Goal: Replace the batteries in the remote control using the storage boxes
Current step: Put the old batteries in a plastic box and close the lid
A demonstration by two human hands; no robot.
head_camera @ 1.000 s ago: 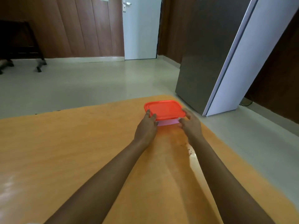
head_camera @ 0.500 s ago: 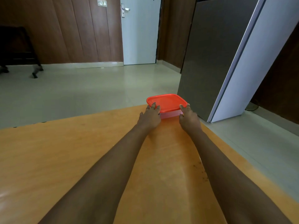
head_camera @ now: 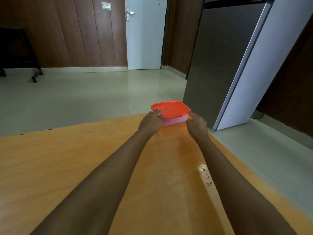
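A storage box with clear walls and an orange-red lid sits at the far edge of the wooden table. My left hand rests against the box's near left corner, fingers curled onto the lid's rim. My right hand is at the near right corner, with one finger touching the lid's edge. Both arms stretch far forward. The lid is closed on the box, so its contents are hidden. No remote control or batteries are in view.
A grey refrigerator stands just beyond the table's right corner, close to the box. Small dark crumbs lie on the table by my right forearm. Past the table are a pale floor, a white door and a dark chair.
The view has tilted up, so the box sits nearer the table's far edge in the picture. My right hand has loosened from a full hold to a fingertip on the lid.
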